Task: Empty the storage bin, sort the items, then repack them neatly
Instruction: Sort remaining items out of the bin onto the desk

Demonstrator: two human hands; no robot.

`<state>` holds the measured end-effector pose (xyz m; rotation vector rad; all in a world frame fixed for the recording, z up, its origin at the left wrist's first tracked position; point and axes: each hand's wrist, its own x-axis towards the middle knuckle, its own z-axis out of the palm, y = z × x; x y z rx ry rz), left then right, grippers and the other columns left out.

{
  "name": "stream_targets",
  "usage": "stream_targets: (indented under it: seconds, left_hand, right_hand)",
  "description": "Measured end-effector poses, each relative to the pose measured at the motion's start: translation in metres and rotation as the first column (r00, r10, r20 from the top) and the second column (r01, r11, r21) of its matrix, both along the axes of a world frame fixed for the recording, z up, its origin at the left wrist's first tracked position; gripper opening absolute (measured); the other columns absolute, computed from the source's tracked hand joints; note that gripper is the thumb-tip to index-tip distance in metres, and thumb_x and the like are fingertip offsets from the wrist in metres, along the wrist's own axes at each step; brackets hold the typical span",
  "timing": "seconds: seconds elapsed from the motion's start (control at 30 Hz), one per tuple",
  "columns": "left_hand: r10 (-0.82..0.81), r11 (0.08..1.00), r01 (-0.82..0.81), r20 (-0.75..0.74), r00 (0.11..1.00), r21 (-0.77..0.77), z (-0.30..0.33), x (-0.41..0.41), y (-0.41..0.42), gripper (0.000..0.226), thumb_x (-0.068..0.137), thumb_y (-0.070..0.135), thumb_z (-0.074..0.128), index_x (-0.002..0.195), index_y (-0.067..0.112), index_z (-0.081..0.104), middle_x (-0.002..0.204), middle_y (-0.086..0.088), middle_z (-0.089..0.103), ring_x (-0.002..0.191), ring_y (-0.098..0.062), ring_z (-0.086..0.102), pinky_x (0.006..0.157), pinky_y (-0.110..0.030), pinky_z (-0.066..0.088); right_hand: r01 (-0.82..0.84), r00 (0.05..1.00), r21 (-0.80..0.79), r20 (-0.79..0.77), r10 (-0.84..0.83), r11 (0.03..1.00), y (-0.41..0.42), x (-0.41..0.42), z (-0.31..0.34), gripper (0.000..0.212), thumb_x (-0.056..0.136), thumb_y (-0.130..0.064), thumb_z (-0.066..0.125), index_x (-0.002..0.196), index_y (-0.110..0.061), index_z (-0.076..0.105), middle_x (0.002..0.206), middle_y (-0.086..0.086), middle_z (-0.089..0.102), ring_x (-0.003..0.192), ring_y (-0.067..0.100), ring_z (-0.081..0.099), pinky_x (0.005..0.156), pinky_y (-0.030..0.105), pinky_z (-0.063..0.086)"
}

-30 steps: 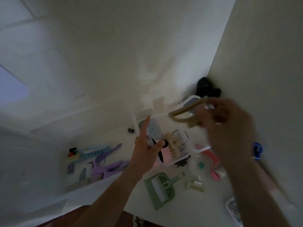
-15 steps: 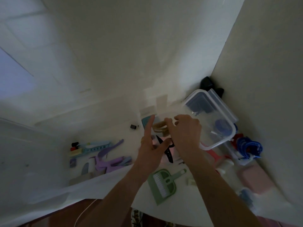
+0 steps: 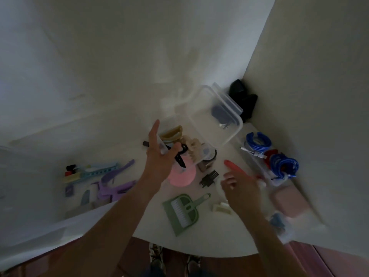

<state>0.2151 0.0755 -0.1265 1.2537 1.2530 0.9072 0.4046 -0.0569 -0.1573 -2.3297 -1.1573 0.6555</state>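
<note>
A small clear bin (image 3: 201,154) sits mid-table and holds a tan hair clip (image 3: 173,133), a cream claw clip (image 3: 192,145) and a black piece (image 3: 180,159). My left hand (image 3: 159,158) grips the bin's near-left wall, with the index finger pointing up and the thumb inside. My right hand (image 3: 239,188) hovers low over the table to the right of the bin. Its fingers are loosely curled and hold nothing. A larger clear container (image 3: 233,132) stands behind with a dark blue item (image 3: 219,112) inside.
On the white table lie a green dustpan with brush (image 3: 183,210), a pink disc (image 3: 181,177), a black clip (image 3: 209,176), a cream clip (image 3: 220,208), blue cable coils (image 3: 283,164), a pink box (image 3: 289,202) and purple clips (image 3: 116,186). Walls close in behind and to the right.
My right hand brought the tan hair clip down into the small bin, let go of it and drew back towards the table's front right. My left hand stayed on the bin.
</note>
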Motion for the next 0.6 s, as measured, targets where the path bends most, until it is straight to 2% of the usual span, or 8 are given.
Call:
stream_targets:
  seconds: [0.03,0.1,0.17,0.23,0.3,0.47,0.6]
  left_hand:
    - [-0.002,1.0,0.002,0.012,1.0,-0.001,0.0,0.002,0.001,0.079,0.087,0.026,0.073,0.14,0.061,0.026,0.149,-0.001,0.041,0.131,-0.024,0.05,0.101,-0.058,0.047]
    - [-0.002,1.0,0.002,0.042,0.999,-0.003,-0.004,0.004,0.003,0.078,0.09,0.02,0.071,0.142,0.058,0.027,0.15,-0.003,0.04,0.132,-0.019,0.048,0.102,-0.054,0.048]
    - [0.004,1.0,-0.004,0.062,0.998,0.003,-0.006,0.006,0.005,0.078,0.09,0.019,0.07,0.143,0.057,0.027,0.148,-0.005,0.043,0.129,-0.017,0.052,0.1,-0.052,0.051]
    - [0.007,1.0,-0.007,0.082,0.997,-0.001,-0.007,0.006,0.007,0.078,0.091,0.018,0.07,0.143,0.056,0.027,0.145,-0.006,0.047,0.125,-0.017,0.056,0.097,-0.051,0.053]
    - [0.012,1.0,-0.012,0.081,0.997,-0.009,-0.009,0.006,0.007,0.078,0.091,0.016,0.069,0.144,0.054,0.027,0.143,-0.007,0.049,0.121,-0.015,0.059,0.095,-0.048,0.055]
    - [0.037,0.999,-0.037,0.052,0.998,0.0,-0.009,0.005,0.01,0.078,0.091,0.015,0.069,0.144,0.055,0.027,0.144,-0.008,0.046,0.124,-0.016,0.056,0.097,-0.048,0.053]
    - [0.021,1.0,-0.02,0.067,0.998,-0.01,-0.008,0.002,0.012,0.077,0.092,0.015,0.068,0.145,0.053,0.028,0.147,-0.007,0.044,0.126,-0.017,0.056,0.097,-0.048,0.054]
  right_hand:
    - [-0.013,1.0,-0.068,-0.003,0.012,0.998,0.01,0.0,-0.015,0.028,0.087,-0.031,0.069,0.114,-0.024,0.067,0.11,-0.01,0.069,0.095,0.002,0.063,0.091,0.024,0.052]
    - [-0.06,0.984,-0.225,0.148,0.095,0.973,0.032,-0.006,-0.036,0.033,0.087,-0.044,0.063,0.111,-0.021,0.065,0.121,-0.004,0.063,0.114,0.015,0.057,0.1,0.035,0.042]
    - [-0.1,0.951,-0.347,0.241,0.192,0.933,0.051,-0.015,-0.049,0.047,0.082,-0.055,0.06,0.111,-0.019,0.063,0.123,0.002,0.06,0.12,0.023,0.051,0.1,0.038,0.038]
    - [-0.123,0.932,-0.444,0.255,0.257,0.888,0.062,-0.021,-0.062,0.062,0.074,-0.063,0.062,0.115,-0.017,0.061,0.124,0.006,0.058,0.126,0.029,0.044,0.107,0.045,0.03]
    - [-0.118,0.907,-0.538,0.284,0.311,0.835,0.065,-0.023,-0.076,0.066,0.069,-0.065,0.065,0.116,-0.018,0.061,0.125,0.008,0.057,0.128,0.033,0.041,0.112,0.05,0.022]
    - [-0.074,0.907,-0.512,0.323,0.271,0.856,0.076,-0.02,-0.096,0.042,0.071,-0.051,0.064,0.1,-0.021,0.064,0.11,0.002,0.065,0.121,0.028,0.048,0.114,0.052,0.02]
    - [0.026,0.931,-0.398,0.343,0.123,0.917,0.068,-0.024,-0.074,0.054,0.073,-0.054,0.059,0.106,-0.01,0.064,0.114,0.01,0.065,0.12,0.031,0.051,0.112,0.048,0.027]
